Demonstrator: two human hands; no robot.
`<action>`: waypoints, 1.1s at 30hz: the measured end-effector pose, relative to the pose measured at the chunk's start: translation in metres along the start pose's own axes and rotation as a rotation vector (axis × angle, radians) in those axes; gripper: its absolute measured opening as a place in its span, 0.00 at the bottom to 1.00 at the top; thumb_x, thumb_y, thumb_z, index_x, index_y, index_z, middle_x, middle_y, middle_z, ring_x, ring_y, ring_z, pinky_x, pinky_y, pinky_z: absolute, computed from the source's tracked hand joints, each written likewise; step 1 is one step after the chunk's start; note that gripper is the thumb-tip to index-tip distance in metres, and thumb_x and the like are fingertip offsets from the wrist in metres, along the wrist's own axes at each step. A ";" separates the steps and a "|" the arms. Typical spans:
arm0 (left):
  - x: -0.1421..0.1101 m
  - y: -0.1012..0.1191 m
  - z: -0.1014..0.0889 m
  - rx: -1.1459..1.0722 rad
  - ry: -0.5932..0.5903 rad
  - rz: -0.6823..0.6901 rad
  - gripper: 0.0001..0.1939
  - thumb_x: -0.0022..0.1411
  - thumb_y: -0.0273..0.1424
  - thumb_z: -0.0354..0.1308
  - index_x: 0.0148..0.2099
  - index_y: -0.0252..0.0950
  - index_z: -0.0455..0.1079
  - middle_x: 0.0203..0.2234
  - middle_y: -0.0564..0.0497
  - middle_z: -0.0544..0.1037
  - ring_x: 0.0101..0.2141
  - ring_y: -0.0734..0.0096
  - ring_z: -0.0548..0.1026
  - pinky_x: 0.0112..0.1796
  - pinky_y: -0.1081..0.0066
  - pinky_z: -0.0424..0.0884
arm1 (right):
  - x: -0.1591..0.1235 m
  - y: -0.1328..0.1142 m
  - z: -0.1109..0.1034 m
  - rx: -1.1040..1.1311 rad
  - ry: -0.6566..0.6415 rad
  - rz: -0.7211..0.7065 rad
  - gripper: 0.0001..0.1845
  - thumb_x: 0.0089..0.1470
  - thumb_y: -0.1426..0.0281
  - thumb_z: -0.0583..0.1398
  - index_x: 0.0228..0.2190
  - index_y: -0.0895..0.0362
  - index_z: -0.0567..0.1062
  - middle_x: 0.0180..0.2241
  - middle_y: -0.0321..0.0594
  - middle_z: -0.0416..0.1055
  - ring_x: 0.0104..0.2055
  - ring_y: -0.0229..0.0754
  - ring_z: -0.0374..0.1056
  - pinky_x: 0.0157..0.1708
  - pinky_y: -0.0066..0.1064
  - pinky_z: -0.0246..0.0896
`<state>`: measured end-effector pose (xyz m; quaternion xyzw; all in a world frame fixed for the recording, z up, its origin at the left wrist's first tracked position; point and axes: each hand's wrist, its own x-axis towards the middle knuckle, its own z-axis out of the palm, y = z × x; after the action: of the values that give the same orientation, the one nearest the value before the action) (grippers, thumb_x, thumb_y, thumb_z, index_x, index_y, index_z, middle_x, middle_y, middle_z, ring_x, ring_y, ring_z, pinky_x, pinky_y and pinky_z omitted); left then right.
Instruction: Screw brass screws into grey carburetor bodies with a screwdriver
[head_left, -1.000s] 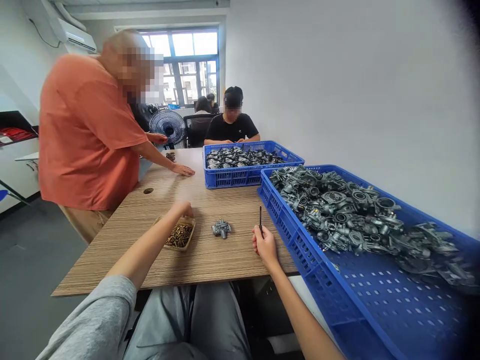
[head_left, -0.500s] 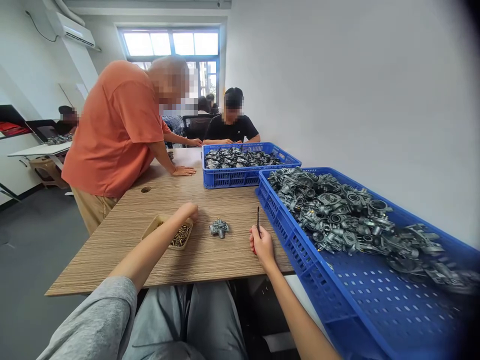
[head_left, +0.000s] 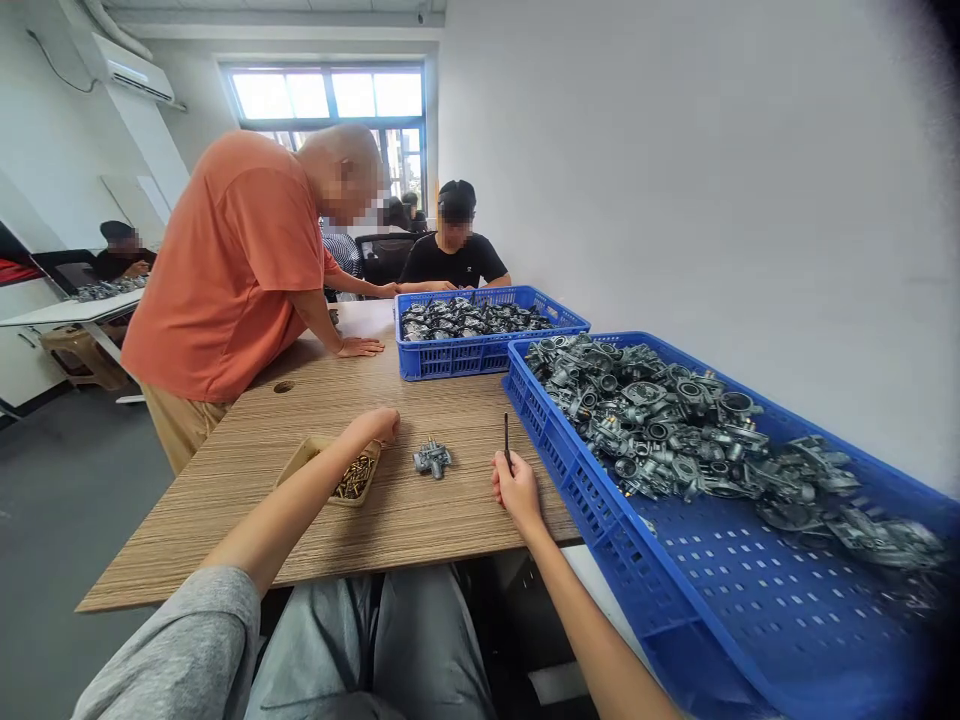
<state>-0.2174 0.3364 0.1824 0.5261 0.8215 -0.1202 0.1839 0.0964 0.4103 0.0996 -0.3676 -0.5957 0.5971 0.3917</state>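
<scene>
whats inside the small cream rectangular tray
Small brass-coloured metal pieces show in the cream tray, right of the left forearm, which hides whatever lies beneath it.

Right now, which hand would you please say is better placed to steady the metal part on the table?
Probably the left hand: it is nearer the metal part, while the right hand grips a dark tool.
</scene>
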 end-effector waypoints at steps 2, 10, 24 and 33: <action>-0.003 0.004 0.002 -0.030 0.064 0.034 0.04 0.59 0.26 0.69 0.36 0.33 0.77 0.32 0.49 0.81 0.33 0.70 0.77 0.36 0.71 0.73 | 0.000 0.000 0.000 0.001 0.001 -0.006 0.29 0.55 0.40 0.62 0.30 0.54 0.70 0.20 0.29 0.65 0.14 0.33 0.58 0.10 0.23 0.51; -0.022 0.025 -0.013 -0.192 0.315 0.246 0.03 0.53 0.24 0.61 0.33 0.35 0.73 0.26 0.53 0.78 0.29 0.72 0.72 0.31 0.74 0.64 | 0.001 0.001 0.000 -0.002 -0.006 -0.012 0.29 0.55 0.39 0.61 0.30 0.53 0.70 0.19 0.29 0.65 0.14 0.34 0.59 0.10 0.24 0.52; -0.094 0.078 0.019 -0.192 0.404 0.542 0.06 0.57 0.24 0.58 0.38 0.38 0.70 0.33 0.51 0.78 0.34 0.67 0.75 0.36 0.71 0.67 | -0.001 -0.004 0.001 -0.040 -0.012 -0.031 0.27 0.56 0.41 0.60 0.29 0.52 0.68 0.19 0.30 0.65 0.15 0.35 0.60 0.11 0.24 0.52; -0.093 0.092 0.022 0.083 0.411 0.489 0.09 0.62 0.24 0.55 0.43 0.39 0.71 0.40 0.47 0.80 0.41 0.61 0.80 0.39 0.68 0.70 | -0.002 -0.003 0.002 -0.064 -0.010 -0.055 0.26 0.59 0.43 0.59 0.30 0.53 0.69 0.19 0.30 0.65 0.14 0.35 0.60 0.11 0.25 0.53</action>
<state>-0.0948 0.2898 0.2021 0.7283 0.6851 0.0029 0.0162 0.0956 0.4080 0.1024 -0.3604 -0.6265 0.5686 0.3928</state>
